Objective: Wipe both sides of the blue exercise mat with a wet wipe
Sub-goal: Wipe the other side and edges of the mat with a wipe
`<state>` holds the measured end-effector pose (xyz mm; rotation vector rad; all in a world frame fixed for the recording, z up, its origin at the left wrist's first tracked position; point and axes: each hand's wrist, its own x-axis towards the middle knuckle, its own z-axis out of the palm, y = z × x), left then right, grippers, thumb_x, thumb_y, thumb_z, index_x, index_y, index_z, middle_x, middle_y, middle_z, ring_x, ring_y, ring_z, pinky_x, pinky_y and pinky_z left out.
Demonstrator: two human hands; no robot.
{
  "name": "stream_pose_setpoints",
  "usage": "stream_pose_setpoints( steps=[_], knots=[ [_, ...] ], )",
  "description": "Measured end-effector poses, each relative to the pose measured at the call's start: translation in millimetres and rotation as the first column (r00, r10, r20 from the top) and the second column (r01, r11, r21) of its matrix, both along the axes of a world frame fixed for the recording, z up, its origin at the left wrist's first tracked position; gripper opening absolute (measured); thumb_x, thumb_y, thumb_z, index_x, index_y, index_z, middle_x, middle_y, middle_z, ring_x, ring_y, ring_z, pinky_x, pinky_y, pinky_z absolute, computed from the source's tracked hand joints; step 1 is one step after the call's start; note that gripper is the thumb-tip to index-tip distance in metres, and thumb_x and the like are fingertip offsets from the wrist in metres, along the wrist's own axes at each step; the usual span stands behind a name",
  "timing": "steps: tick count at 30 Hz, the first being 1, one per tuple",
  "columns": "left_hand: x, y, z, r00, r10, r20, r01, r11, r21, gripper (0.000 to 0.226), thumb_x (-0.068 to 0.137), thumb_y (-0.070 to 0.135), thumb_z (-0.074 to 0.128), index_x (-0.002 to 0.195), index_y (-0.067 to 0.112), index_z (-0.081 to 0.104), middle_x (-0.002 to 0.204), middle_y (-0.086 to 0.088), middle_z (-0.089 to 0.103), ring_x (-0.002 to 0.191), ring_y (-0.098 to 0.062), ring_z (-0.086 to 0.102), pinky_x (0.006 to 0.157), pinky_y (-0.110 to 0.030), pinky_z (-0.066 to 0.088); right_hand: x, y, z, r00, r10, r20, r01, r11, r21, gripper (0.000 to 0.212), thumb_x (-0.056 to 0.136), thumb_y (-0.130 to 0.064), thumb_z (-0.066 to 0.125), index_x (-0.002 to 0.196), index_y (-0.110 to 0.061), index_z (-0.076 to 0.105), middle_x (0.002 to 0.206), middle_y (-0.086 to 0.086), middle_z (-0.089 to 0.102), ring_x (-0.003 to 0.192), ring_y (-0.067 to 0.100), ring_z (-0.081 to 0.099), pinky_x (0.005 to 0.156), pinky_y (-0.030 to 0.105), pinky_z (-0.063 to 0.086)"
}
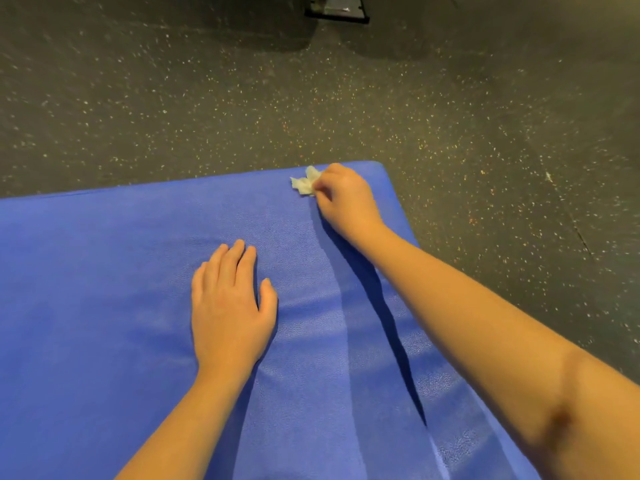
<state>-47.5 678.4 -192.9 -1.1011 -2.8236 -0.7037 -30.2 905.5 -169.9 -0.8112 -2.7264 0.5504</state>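
Mat, blue exercise (138,306): lies flat on speckled rubber floor (207,98), filling lower frame.

Wet wipe (305,183): crumpled, at upper centre near the mat's far corner, pinched in curled fingers of right hand (346,199) and pressed to the surface, likely to scrub the far edge.

Left hand (228,303): centre frame, fingers straight, palm flat on the mat, holding nothing; probably steadying it.

Metal base (337,8): top edge, unidentifiable.

Containers: none visible.
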Motion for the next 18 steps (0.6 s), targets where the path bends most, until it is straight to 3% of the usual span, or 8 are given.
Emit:
stream_pose_setpoints(
  steps=[3,5,8,10,11,15,16,18],
  knots=[
    [0.1,-0.4,-0.1,1.000,-0.001,0.001,0.001,1.000,0.002,0.052,0.089,0.032,0.041,0.131,0.004,0.057,0.140,-0.013,0.052,0.134,-0.032,0.042,0.111,-0.051,0.032,-10.0,25.1,5.2,0.963,-0.266,0.052,0.265,0.964,0.019,0.029,0.082,0.004,0.044,0.055,-0.007,0.043,0.064,0.009,0.033,0.069,0.030,0.037,0.052,0.037,0.020],
    [0.0,-0.6,-0.7,1.000,0.000,0.004,0.000,1.000,0.004,0.051,0.089,0.031,0.042,0.130,0.004,0.057,0.140,-0.012,0.052,0.134,-0.032,0.042,0.111,-0.051,0.032,-19.6,22.2,9.1,0.903,-0.425,0.054,0.427,0.904,-0.015,0.030,0.079,0.006,0.044,0.055,-0.011,0.040,0.067,0.012,0.035,0.069,0.026,0.035,0.050,0.038,0.015],
    [-0.1,0.2,-1.4,1.000,0.001,0.004,-0.001,1.000,0.003,0.050,0.088,0.030,0.044,0.129,0.004,0.057,0.139,-0.012,0.053,0.133,-0.032,0.042,0.110,-0.052,0.033,-26.6,-20.8,4.4,0.997,-0.069,-0.019,0.066,0.991,-0.114,0.019,0.081,0.000,0.053,0.076,-0.007,0.070,0.088,0.016,0.062,0.085,0.035,0.055,0.065,0.038,0.040],
    [0.0,0.9,-1.3,1.000,0.003,-0.001,-0.003,1.000,0.008,0.050,0.088,0.029,0.044,0.128,0.004,0.058,0.138,-0.013,0.053,0.133,-0.033,0.043,0.109,-0.052,0.033,-13.2,-33.3,2.1,0.979,0.202,0.011,-0.201,0.976,-0.080,0.016,0.083,-0.001,0.056,0.084,-0.004,0.071,0.095,0.016,0.064,0.094,0.034,0.056,0.073,0.039,0.044],
    [-0.4,1.1,-1.4,1.000,0.005,-0.002,-0.005,1.000,0.012,0.050,0.088,0.030,0.044,0.128,0.004,0.058,0.138,-0.013,0.054,0.132,-0.033,0.043,0.109,-0.052,0.034,-9.0,-24.0,3.1,0.974,0.224,0.046,-0.223,0.974,-0.027,0.017,0.084,-0.001,0.054,0.086,-0.003,0.070,0.096,0.017,0.063,0.095,0.034,0.055,0.073,0.040,0.044],
    [-0.7,-0.6,-3.4,1.000,0.000,-0.004,0.000,1.000,0.021,0.051,0.089,0.031,0.042,0.129,0.004,0.058,0.138,-0.013,0.054,0.133,-0.032,0.043,0.110,-0.053,0.033,8.2,26.8,3.4,0.937,-0.332,0.109,0.314,0.937,0.152,0.022,0.083,0.002,0.043,0.079,0.004,0.064,0.081,0.015,0.053,0.087,0.035,0.053,0.056,0.036,0.027],
    [-0.5,-0.2,-3.7,1.000,0.001,-0.004,-0.001,1.000,0.019,0.051,0.089,0.031,0.042,0.129,0.004,0.058,0.138,-0.013,0.054,0.133,-0.032,0.043,0.110,-0.052,0.033,12.5,23.8,2.2,0.918,-0.388,0.081,0.374,0.916,0.145,0.022,0.081,0.002,0.042,0.076,0.004,0.063,0.079,0.016,0.052,0.085,0.036,0.052,0.055,0.036,0.026],
    [0.1,0.5,-3.6,1.000,0.004,-0.002,-0.004,1.000,0.010,0.052,0.088,0.031,0.042,0.129,0.004,0.058,0.138,-0.012,0.054,0.133,-0.032,0.043,0.110,-0.052,0.033,20.1,-1.5,-2.8,0.972,-0.234,-0.014,0.234,0.967,0.099,0.021,0.080,-0.003,0.044,0.074,0.003,0.063,0.081,0.018,0.058,0.081,0.037,0.053,0.055,0.039,0.036]
  ],
)
